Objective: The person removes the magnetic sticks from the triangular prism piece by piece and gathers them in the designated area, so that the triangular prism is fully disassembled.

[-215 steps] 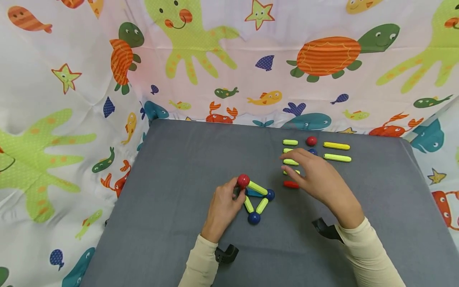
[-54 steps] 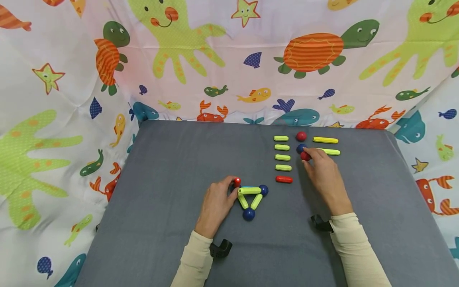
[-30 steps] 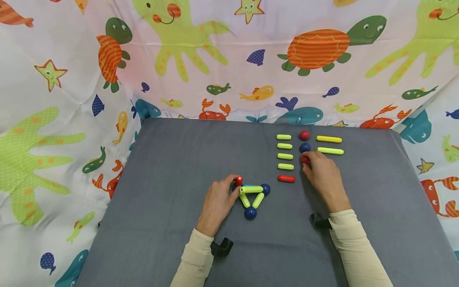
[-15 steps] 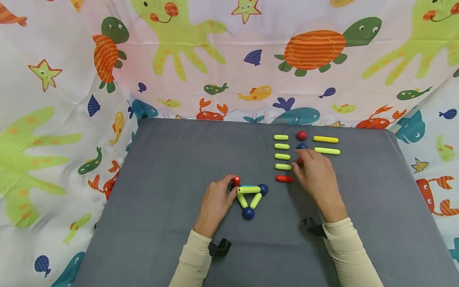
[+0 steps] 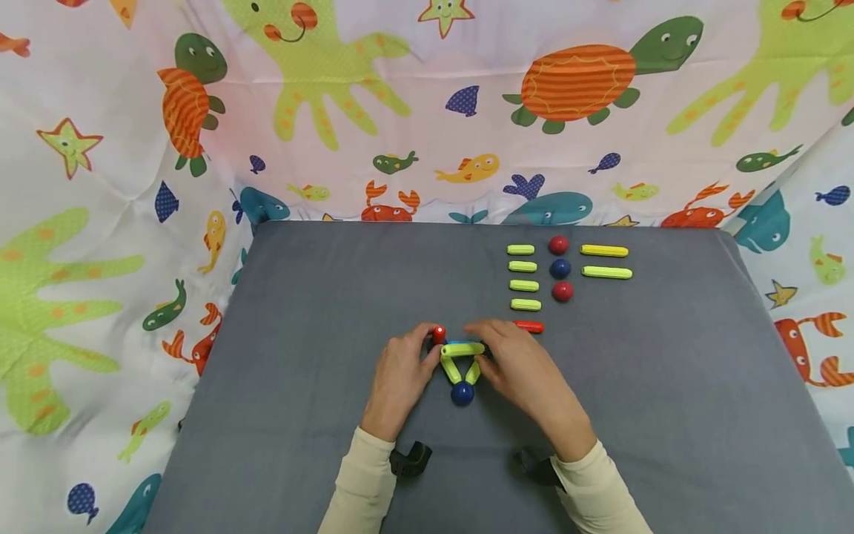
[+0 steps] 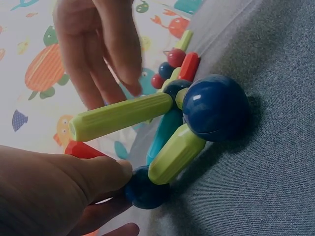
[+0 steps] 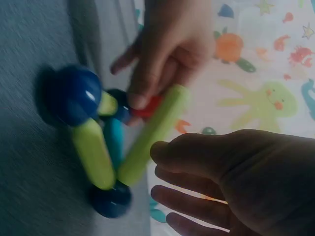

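Left hand (image 5: 399, 377) pinching a half-hidden blue ball (image 6: 147, 191), right hand (image 5: 525, 368) with fingers apart, hiding one end of a lying red rod (image 5: 532, 326)

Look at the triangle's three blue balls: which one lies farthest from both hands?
The near-corner ball; the left hand grips the far-left ball, the right hand is beside the far-right ball.

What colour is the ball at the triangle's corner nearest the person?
Dark blue; the ball shows best in the left wrist view.
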The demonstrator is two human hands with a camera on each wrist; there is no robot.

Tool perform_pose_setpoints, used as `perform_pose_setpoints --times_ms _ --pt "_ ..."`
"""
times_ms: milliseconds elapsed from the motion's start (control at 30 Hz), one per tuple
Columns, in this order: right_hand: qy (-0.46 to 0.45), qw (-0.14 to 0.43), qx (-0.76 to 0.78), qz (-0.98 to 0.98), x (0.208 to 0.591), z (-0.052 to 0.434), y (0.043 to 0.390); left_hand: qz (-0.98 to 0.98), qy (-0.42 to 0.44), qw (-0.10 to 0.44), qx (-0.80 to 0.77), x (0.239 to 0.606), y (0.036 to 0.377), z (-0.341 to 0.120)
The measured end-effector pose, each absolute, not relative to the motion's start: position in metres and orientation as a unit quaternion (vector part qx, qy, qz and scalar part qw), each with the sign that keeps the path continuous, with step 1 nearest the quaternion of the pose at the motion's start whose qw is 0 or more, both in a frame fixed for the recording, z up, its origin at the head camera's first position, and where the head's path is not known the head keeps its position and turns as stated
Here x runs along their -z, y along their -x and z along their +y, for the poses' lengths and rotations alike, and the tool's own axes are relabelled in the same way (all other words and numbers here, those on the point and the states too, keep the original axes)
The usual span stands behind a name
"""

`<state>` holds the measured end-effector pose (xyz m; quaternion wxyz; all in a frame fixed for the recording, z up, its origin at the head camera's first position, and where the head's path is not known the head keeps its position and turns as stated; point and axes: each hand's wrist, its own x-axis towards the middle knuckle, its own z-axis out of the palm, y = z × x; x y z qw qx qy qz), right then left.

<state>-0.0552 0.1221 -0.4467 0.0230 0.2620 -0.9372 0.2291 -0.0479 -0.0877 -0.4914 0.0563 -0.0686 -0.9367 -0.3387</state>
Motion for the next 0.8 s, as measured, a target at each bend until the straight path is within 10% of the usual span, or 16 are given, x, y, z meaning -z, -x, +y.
perform_pose_setpoints --times_ms 800 --pt "-0.199 0.129 -0.230 -0.944 0.478 0.112 0.048 -0.936 0.070 0.050 0.341 0.490 0.047 -0.089"
